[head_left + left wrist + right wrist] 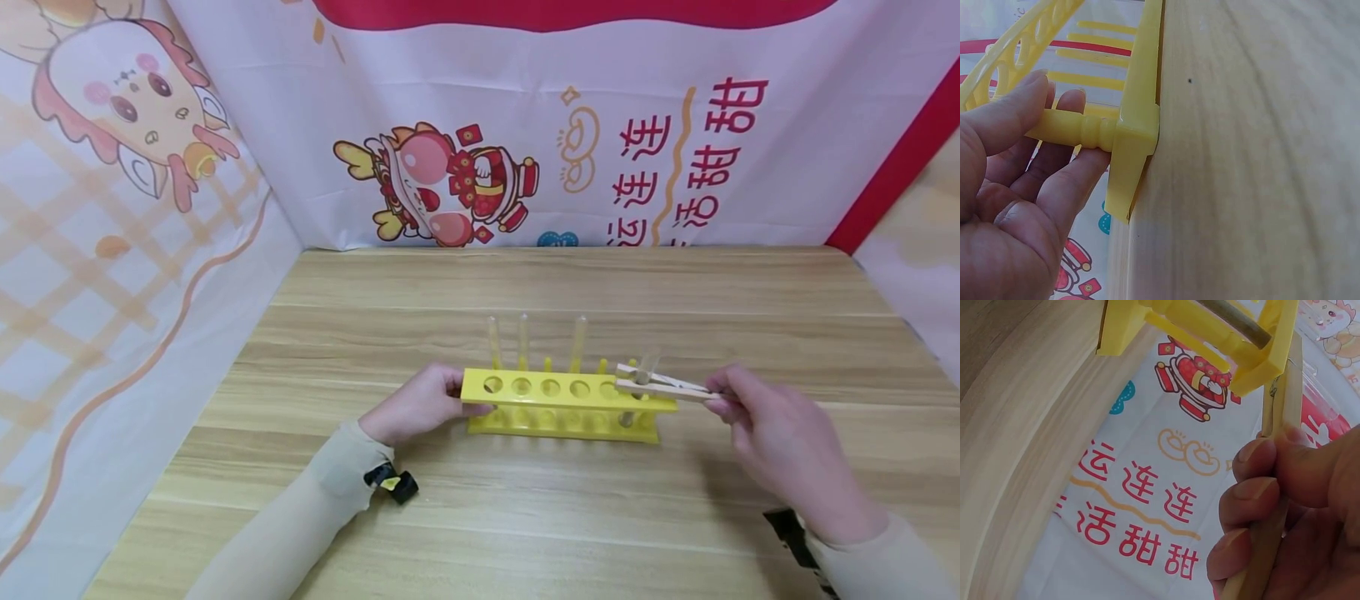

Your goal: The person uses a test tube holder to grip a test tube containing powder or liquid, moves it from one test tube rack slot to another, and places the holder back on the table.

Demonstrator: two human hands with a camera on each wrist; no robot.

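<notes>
A yellow test tube rack (pixel 540 402) stands on the table. My left hand (pixel 420 404) holds its left end; the left wrist view shows thumb and fingers around the yellow end post (pixel 1063 128). With my right hand (pixel 787 450) I grip a wooden test tube clamp (pixel 667 390). Its jaws lie around the upper part of a glass test tube (pixel 647 364), which stands tilted in the rack's right-end hole. In the right wrist view, fingers and thumb wrap the clamp's handle (pixel 1266 550). Several clear tubes (pixel 580 342) rise from pegs along the rack's back.
The wood-grain table (pixel 450 533) extends around the rack. A printed white cloth (pixel 285 150) hangs behind it, and another patterned cloth (pixel 135 275) covers the left side. Bare pegs (pixel 547 365) stick up between the tubes at the rack's back.
</notes>
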